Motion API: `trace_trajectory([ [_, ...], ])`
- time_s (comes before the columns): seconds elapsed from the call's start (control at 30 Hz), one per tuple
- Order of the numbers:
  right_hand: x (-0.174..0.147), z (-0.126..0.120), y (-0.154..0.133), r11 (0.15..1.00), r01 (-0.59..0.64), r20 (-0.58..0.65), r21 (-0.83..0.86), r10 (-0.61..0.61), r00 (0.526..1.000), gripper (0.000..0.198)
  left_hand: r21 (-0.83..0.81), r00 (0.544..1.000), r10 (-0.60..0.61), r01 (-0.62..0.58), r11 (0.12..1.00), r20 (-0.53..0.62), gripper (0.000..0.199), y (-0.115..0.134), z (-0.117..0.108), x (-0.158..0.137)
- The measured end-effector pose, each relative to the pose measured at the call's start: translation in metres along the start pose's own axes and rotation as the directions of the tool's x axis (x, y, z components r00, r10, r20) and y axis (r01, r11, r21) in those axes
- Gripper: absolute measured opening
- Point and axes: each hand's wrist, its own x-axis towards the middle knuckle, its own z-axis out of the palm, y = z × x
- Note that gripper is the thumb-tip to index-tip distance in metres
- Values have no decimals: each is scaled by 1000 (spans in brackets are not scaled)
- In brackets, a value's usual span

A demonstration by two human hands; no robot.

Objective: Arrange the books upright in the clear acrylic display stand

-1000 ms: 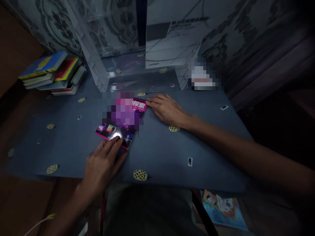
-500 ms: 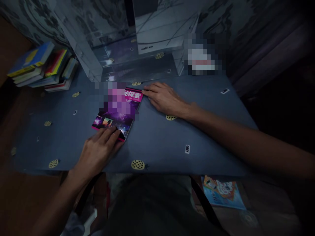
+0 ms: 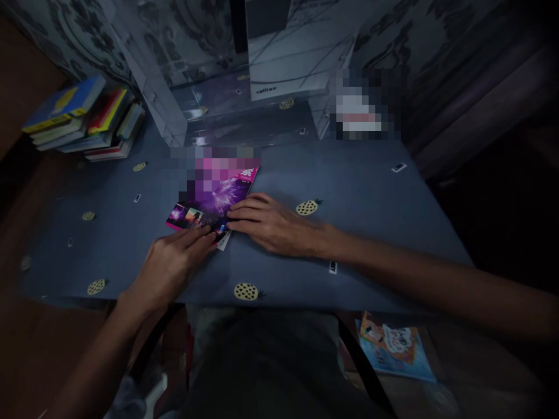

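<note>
A book with a purple and pink cover lies at a slant on the blue patterned tablecloth; part of the cover is blurred by pixel blocks. My left hand rests at its lower edge, fingers close together over the bottom of the cover, thumb hidden. My right hand is at the lower right edge, fingers stretched out and tips touching the cover. Between the two hands, a sliver of white page shows under the cover's lower corner.
Stacked books stand at the back left of the table. A clear plastic rack and a white box are at the back. Pixel blocks hide an item at the back right. Below the table's front edge lies a colourful packet.
My right hand has slid from the book's top right corner down its side toward me. White page now shows at the lower corner. The left hand stays at the bottom edge.
</note>
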Motion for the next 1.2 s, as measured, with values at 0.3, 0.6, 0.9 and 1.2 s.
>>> trace_trajectory([
  [0.3,0,0,-4,1000,29,8,-6,-29,1000,34,-12,998,41,-40,999,42,37,-5,-5,-1],
  [0.6,6,2,-32,990,54,128,-133,-37,991,32,-62,998,-27,23,998,-63,33,-7,8,-7],
  [0.9,3,1,-51,980,-15,186,-197,53,981,36,-142,975,-217,209,968,-44,27,-42,28,12],
  [1.2,18,1,-14,814,-550,13,-188,562,827,53,-236,913,-396,408,882,96,44,-93,53,53],
])
